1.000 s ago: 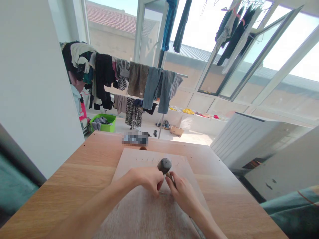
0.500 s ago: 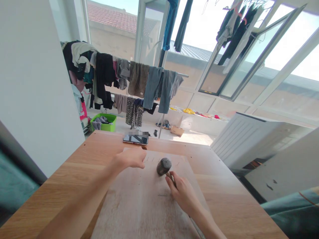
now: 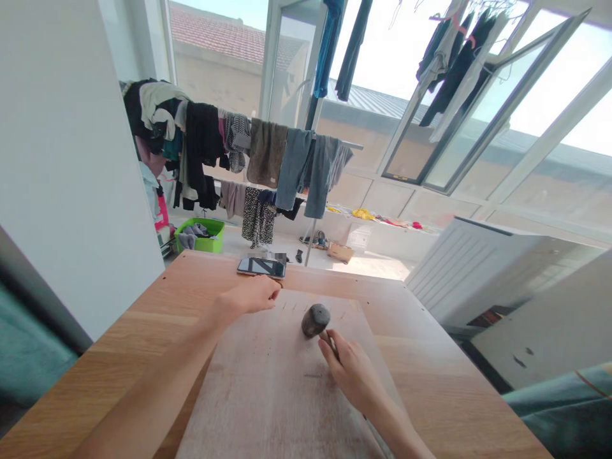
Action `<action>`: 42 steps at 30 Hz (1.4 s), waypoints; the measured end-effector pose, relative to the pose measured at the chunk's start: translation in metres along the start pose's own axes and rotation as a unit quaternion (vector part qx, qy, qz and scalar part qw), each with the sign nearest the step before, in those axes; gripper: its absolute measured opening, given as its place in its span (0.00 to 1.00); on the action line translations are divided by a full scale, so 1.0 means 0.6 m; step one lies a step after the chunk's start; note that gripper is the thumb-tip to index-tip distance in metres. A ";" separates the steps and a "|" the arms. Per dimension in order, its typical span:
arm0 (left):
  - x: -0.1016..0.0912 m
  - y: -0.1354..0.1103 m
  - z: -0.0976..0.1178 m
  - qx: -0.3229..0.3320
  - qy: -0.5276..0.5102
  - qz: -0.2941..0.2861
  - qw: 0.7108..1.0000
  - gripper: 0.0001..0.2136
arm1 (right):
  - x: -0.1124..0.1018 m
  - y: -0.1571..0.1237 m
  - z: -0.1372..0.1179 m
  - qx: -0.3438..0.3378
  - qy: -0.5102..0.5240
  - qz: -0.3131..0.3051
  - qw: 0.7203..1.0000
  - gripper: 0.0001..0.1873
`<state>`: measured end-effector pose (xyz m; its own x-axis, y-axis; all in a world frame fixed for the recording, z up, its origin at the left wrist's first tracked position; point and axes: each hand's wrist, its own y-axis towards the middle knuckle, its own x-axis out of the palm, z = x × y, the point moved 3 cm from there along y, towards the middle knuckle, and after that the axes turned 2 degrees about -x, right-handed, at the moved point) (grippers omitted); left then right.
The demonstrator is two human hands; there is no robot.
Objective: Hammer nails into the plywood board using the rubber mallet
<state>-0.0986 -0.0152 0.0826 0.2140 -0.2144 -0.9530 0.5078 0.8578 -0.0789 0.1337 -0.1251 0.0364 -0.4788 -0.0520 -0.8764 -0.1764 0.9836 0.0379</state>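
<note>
**A:** Head view first: where are the hands?

**B:** The right hand [image 3: 351, 370] is wrapped around the handle of a hammer [image 3: 315, 320], gripping close under the dark head, which rests on the wooden board [image 3: 277, 395]. The left hand [image 3: 253, 294] sits at the board's far left corner with its fingers curled loosely together, possibly pinching something small; I cannot tell what, if anything.

**A:** What could go wrong?

**B:** A row of thin nails [image 3: 289, 306] stands along the board's far edge, just beside the left fingertips and just beyond the hammer head. A blow aimed there with the fingers that near could catch them. The grip so close to the head gives little swing control, so I judge that a glancing hit could bend a nail. The board lies loose on the table [image 3: 157, 331], so it may also jump or slide.

**A:** Anything fragile nearby?

**B:** A phone [image 3: 261, 266] lies flat near the table's far edge, just past the left hand; jolts could walk it toward the drop.

**A:** And the room?

**B:** Light wood table, sunlit balcony beyond: a drying rack [image 3: 268, 159] hung with clothes, a green basket [image 3: 199, 234] on the floor, open windows, and a white radiator [image 3: 459, 268] to the right.
</note>
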 end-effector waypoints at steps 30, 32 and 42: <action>0.034 0.021 -0.019 0.033 -0.081 -0.017 0.996 0.08 | -0.004 0.005 -0.019 0.003 0.117 -0.025 0.993 0.16; 0.038 0.024 -0.027 0.040 -0.112 -0.021 0.993 0.08 | -0.004 0.012 -0.027 0.009 0.152 -0.032 0.988 0.16; 0.055 0.032 -0.057 0.040 -0.221 -0.017 0.974 0.09 | -0.023 0.079 -0.081 -0.020 0.182 -0.001 0.983 0.16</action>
<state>-0.1102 0.0101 0.0395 0.5250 -0.4379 -0.7298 0.5807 0.8112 -0.0690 0.0900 -0.0861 0.0736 -0.7533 -0.1204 -0.6465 -0.2085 0.9761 0.0612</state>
